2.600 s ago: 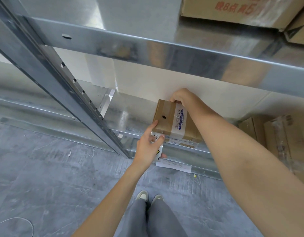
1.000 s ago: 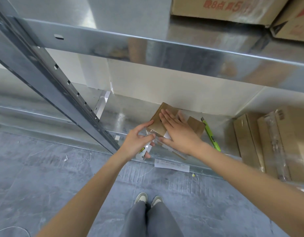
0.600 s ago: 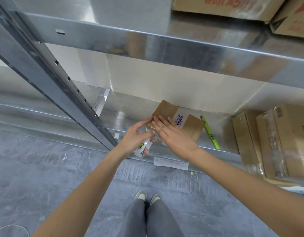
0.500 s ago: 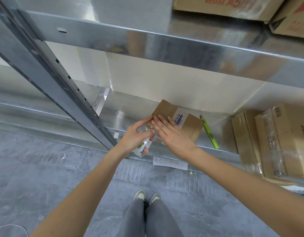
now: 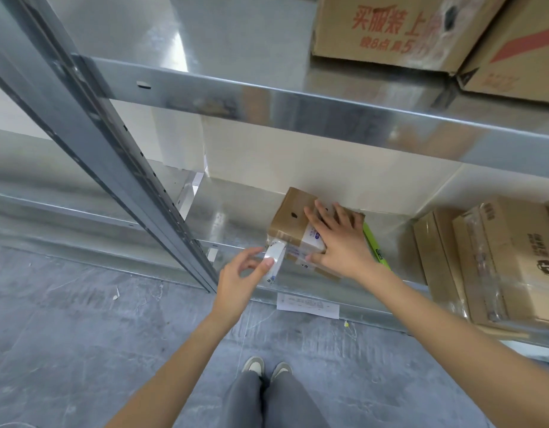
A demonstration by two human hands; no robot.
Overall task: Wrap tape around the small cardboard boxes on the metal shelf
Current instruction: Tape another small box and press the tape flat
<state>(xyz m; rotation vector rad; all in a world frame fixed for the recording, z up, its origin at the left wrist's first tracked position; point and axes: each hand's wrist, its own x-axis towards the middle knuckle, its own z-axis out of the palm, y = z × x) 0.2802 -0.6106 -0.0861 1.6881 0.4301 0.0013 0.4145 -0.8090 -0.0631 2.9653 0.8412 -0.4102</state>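
Small cardboard box [image 5: 293,225] at the front edge of the metal shelf [image 5: 233,211]. Right hand [image 5: 336,239] presses flat on top, fingers straight; left hand [image 5: 240,278] pinches the tape roll [image 5: 274,261], apparently drawing a strip. Keep the strip taut and the box pinned.

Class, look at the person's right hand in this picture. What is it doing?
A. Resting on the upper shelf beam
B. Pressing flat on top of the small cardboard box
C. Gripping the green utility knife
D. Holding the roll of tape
B: the right hand lies with straight, spread fingers on the small cardboard box, while the left hand holds the tape roll and the green utility knife lies untouched beside the box.
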